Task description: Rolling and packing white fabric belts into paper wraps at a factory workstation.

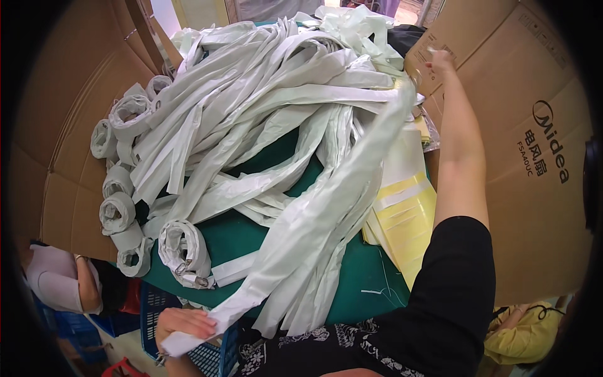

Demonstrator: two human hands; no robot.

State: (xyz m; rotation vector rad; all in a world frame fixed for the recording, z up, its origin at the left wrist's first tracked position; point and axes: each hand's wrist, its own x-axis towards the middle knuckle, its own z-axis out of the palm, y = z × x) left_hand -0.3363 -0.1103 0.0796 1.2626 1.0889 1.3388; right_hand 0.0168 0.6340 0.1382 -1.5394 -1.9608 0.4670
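At the lower left, my left hand (186,323) is closed round the near end of a long white fabric strip (314,217). From there the strip slants up and to the right over the table, its far end blurred. My right arm reaches far out on the right, with my right hand (441,61) raised near the cardboard; its fingers are too small and smeared to read. A big heap of white fabric strips (251,94) covers the table's far half. Several rolled white strips (182,248) stand along the left edge, the nearest with metal rings on it.
Cardboard walls (527,207) flank the green tabletop (220,235) on both sides. Yellow and white sheets (408,207) lie at the right, beside loose threads. Below the table's near left edge is a blue plastic basket (154,308). Other people sit at lower left and lower right.
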